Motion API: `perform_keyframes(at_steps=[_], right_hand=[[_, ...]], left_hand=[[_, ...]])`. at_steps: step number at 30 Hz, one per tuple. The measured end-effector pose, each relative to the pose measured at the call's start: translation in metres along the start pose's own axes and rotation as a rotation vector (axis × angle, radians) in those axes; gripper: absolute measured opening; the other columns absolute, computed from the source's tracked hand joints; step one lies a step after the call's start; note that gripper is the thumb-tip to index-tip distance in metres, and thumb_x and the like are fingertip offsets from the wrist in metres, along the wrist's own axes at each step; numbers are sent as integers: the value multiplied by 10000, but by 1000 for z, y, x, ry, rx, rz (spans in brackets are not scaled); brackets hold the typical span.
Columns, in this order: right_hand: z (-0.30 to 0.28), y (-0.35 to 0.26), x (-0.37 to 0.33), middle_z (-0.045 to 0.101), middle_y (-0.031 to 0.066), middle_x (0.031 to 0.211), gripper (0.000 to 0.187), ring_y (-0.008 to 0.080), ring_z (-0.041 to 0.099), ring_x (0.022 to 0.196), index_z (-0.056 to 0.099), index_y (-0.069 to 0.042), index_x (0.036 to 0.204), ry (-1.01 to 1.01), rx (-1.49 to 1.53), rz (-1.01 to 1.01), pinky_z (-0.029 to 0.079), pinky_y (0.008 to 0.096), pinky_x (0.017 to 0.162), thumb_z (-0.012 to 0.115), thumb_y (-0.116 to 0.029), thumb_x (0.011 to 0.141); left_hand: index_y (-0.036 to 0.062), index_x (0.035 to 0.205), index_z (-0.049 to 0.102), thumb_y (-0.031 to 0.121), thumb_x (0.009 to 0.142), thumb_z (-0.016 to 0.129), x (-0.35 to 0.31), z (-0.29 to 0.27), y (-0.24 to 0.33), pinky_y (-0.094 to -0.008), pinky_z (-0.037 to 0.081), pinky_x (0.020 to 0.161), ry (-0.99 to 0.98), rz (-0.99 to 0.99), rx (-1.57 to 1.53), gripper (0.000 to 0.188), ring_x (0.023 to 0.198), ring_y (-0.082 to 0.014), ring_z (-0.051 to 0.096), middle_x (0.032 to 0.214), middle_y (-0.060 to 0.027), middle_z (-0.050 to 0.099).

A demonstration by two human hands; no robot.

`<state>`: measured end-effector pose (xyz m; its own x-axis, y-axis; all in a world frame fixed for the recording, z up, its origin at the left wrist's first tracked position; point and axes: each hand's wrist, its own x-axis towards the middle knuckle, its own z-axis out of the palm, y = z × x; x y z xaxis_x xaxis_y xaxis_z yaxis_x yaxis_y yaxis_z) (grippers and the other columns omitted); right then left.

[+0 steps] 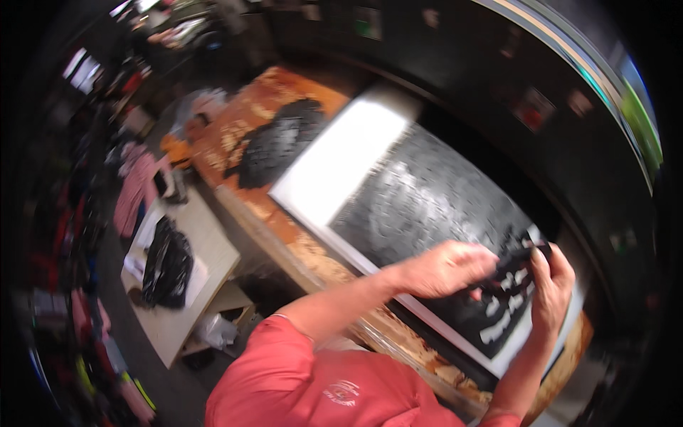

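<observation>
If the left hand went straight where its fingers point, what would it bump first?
The left hand would probably meet black material, then the right hand, though blur makes depth unclear.

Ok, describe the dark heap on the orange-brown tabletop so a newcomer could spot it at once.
Find the long worktable with the patchy orange-brown top, then the white board lying on it. Left of the board's bare white end, directly on the tabletop, sits the dark heap. Its irregular, rounded outline sets it apart from the roughly rectangular dark layer spread over the board.
</observation>
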<state>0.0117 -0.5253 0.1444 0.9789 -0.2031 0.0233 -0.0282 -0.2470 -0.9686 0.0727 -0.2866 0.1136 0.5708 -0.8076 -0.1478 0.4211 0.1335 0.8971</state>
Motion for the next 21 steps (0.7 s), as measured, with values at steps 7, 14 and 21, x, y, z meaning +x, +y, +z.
perform_keyframes(at_steps=[7,14,21], right_hand=[[1,22,-7,702,19,832,310,90,604,659,707,-8,1174,-59,214,31,465,235,619,773,-254,998],[-2,25,0,753,53,877,302,128,666,722,742,13,1124,-441,93,38,514,275,667,782,-259,999],[-36,2,22,758,71,1041,215,130,670,965,761,21,1163,31,-40,-192,505,292,898,666,-152,1076]], left_hand=[[-41,1146,662,92,1076,527,-20,12,-5,-310,596,746,38,197,157,203,792,-138,718,973,-82,734],[-54,1199,687,142,1067,595,-35,1,-10,-390,601,836,124,281,547,254,894,-290,753,1009,-177,771],[-29,1385,630,249,1056,659,-72,-24,-42,-449,521,1128,657,444,640,433,1261,-331,673,1339,-227,701]])
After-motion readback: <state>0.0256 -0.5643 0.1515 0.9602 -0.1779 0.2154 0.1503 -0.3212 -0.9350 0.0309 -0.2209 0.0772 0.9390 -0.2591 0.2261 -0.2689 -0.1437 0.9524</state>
